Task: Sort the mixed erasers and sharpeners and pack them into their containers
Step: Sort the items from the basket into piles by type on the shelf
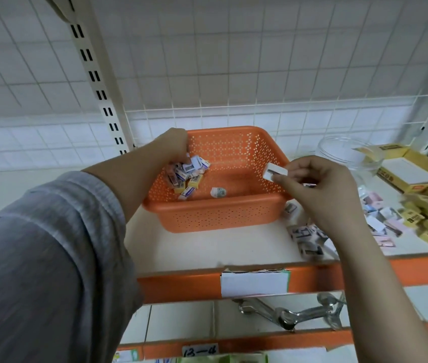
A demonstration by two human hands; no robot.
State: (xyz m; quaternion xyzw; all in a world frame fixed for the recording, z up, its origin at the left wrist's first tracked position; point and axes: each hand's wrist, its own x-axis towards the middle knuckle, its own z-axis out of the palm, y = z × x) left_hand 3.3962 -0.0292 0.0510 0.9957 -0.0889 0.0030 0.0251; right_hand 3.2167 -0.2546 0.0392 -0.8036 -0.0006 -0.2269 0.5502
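While sorting runs on at a store shelf (197, 247); left hand (175, 145) dipped into orange basket (223, 216), fingers curled among heap of small wrapped erasers (185, 172) at 10 o'clock of basket floor, grip itself hidden; right hand (312, 184) at 3 o'clock, pinching one white eraser (273, 172) over basket rim; loose mixed pile (310, 239) left unsorted on shelf at 4 o'clock; clear jar (349, 153) at 2 o'clock; judged partway done, much remaining.
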